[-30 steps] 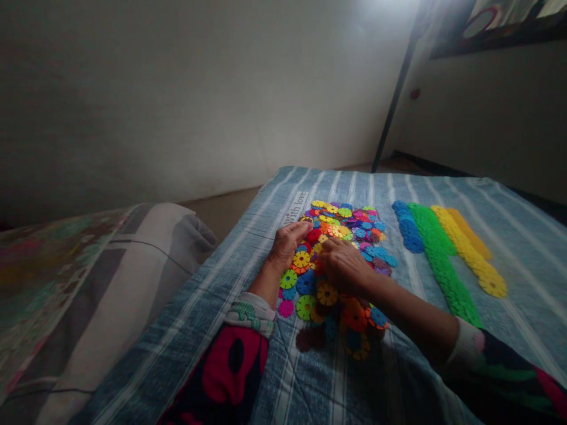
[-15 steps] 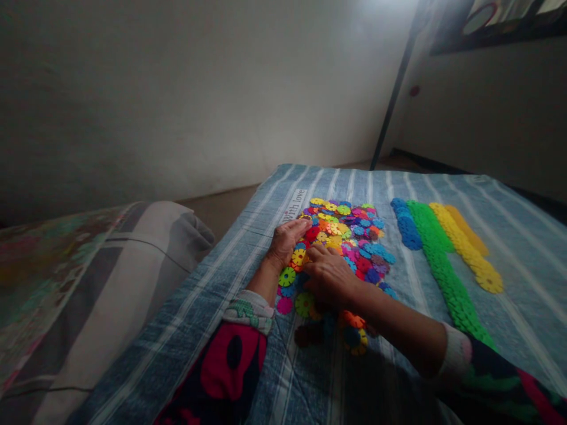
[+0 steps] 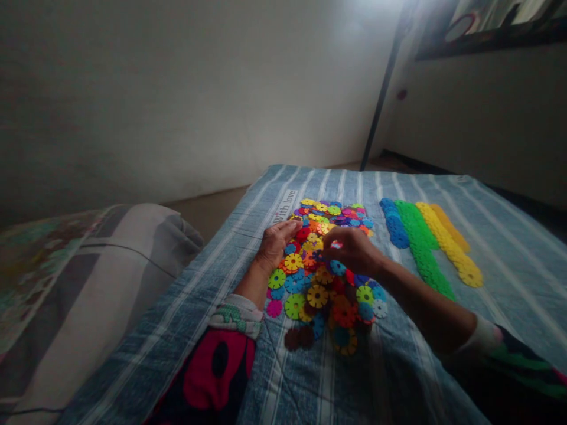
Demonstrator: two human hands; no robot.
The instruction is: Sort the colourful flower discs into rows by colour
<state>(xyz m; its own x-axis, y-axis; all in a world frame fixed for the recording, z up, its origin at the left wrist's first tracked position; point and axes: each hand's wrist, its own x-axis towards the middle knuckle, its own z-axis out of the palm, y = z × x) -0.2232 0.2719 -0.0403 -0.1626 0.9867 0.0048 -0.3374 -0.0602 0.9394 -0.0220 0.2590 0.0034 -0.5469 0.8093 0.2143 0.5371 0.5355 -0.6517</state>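
A heap of flat, flower-shaped plastic discs (image 3: 325,277) in many colours lies on a blue striped bedspread (image 3: 248,248). My left hand (image 3: 273,243) rests palm down on the heap's left edge, fingers stretched out and together. My right hand (image 3: 352,251) hovers over the middle of the heap, fingers curled in a pinch; a small pinkish disc seems to sit at the fingertips, but it is too small to be sure. To the right lie sorted rows: blue discs (image 3: 394,223), green discs (image 3: 420,248), yellow discs (image 3: 447,245) and orange discs (image 3: 452,227).
A grey and patterned pillow (image 3: 101,277) lies at the left beside the bedspread. A pale wall (image 3: 199,88) stands behind, with a dark pole (image 3: 381,94) rising in the corner. Printed words run along the bedspread's left stripe (image 3: 283,206).
My right hand has lifted off the heap's near-left part and moved right and up into a pinch. Discs it covered now show. My left hand stays put.
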